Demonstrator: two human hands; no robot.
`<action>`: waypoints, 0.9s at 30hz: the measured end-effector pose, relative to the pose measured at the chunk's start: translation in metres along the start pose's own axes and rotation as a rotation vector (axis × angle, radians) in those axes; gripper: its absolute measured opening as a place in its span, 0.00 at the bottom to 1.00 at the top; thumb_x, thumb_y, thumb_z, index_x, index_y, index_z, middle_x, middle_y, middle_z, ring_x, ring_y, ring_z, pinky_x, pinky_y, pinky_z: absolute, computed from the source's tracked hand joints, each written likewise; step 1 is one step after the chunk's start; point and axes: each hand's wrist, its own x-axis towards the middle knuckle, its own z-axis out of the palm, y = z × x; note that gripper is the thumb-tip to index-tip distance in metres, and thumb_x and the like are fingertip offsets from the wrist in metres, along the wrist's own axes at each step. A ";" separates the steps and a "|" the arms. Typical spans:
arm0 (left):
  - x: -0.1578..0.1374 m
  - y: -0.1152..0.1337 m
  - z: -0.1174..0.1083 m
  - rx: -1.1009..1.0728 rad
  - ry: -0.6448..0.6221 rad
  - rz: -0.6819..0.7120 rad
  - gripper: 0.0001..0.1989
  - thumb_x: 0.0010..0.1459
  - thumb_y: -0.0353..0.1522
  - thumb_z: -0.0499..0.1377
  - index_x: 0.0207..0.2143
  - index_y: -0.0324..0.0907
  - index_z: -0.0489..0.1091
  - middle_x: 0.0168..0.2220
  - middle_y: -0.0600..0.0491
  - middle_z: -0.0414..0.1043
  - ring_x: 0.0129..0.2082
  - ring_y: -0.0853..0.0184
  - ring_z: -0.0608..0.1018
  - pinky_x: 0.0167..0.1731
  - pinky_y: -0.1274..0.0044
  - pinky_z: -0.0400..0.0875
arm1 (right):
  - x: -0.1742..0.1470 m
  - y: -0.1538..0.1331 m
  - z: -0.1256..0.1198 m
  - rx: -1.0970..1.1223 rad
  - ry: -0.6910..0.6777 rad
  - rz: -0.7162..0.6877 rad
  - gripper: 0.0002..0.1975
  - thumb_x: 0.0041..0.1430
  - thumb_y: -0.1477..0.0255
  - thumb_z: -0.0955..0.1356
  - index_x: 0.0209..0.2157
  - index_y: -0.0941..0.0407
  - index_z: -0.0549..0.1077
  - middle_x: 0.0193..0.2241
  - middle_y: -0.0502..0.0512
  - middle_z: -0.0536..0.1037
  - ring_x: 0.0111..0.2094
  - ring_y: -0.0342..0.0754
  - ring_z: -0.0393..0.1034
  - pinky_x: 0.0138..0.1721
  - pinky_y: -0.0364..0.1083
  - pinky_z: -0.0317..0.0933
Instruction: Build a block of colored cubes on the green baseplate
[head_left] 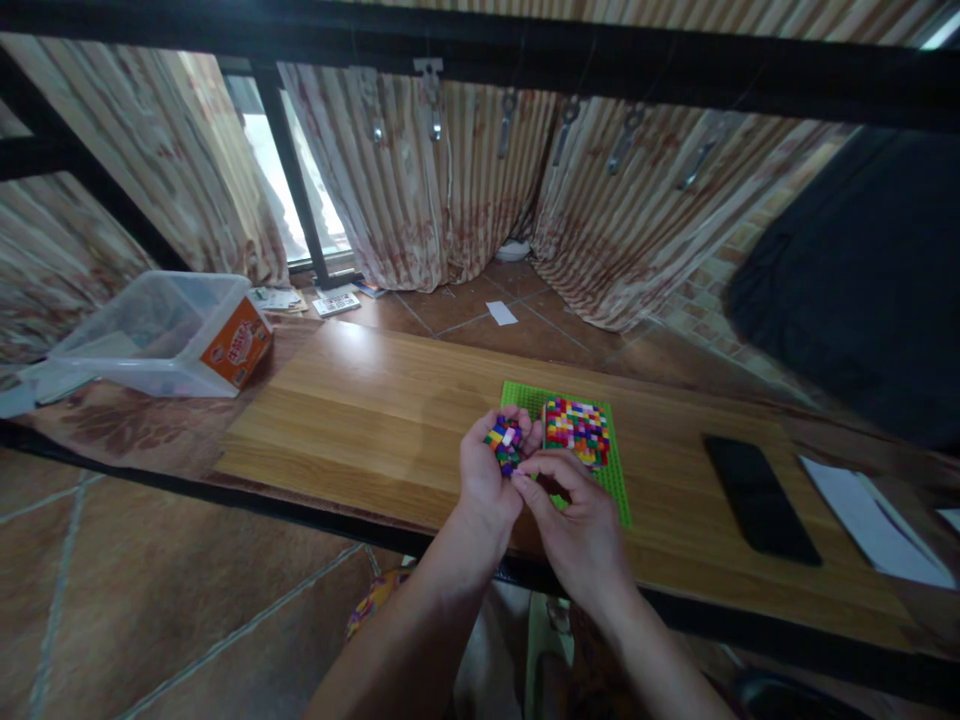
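My left hand (484, 465) is cupped, palm up, around a small heap of toy building bricks (507, 440) in yellow, blue, purple, white and green. Thumb and forefinger of my right hand (577, 510) pinch together at the near edge of that heap; whatever is between the fingertips is too small to name. Just beyond the hands lies a green studded baseplate (621, 490), partly covered by them. On it sits a block of many-coloured bricks (576, 430) packed tightly together.
A wooden tabletop (360, 420) spans the front. At its left stands a clear plastic bin (172, 335) with an orange label. A black phone-like slab (761, 498) and white paper (877, 520) lie at the right. Metal clips (431, 100) hang from a dark bar above.
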 end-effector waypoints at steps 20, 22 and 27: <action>-0.006 0.012 -0.004 0.020 -0.163 -0.121 0.13 0.61 0.29 0.47 0.23 0.39 0.60 0.18 0.59 0.56 0.11 0.81 0.55 0.09 0.87 0.47 | -0.013 -0.006 0.013 0.203 0.039 0.000 0.04 0.59 0.72 0.67 0.32 0.52 0.76 0.35 0.50 0.75 0.40 0.46 0.70 0.42 0.46 0.62; -0.005 0.013 -0.003 -0.016 -0.169 -0.124 0.13 0.62 0.29 0.46 0.23 0.38 0.60 0.19 0.58 0.57 0.11 0.82 0.56 0.09 0.88 0.48 | -0.009 -0.003 0.007 0.201 0.074 -0.008 0.04 0.59 0.71 0.68 0.32 0.51 0.76 0.35 0.50 0.75 0.40 0.46 0.70 0.42 0.46 0.62; -0.004 0.016 0.000 -0.141 -0.126 -0.149 0.13 0.62 0.27 0.46 0.25 0.36 0.62 0.23 0.55 0.60 0.15 0.83 0.62 0.11 0.91 0.51 | 0.012 0.028 -0.026 0.009 0.307 0.002 0.04 0.54 0.66 0.71 0.30 0.51 0.79 0.36 0.51 0.74 0.39 0.48 0.69 0.43 0.49 0.62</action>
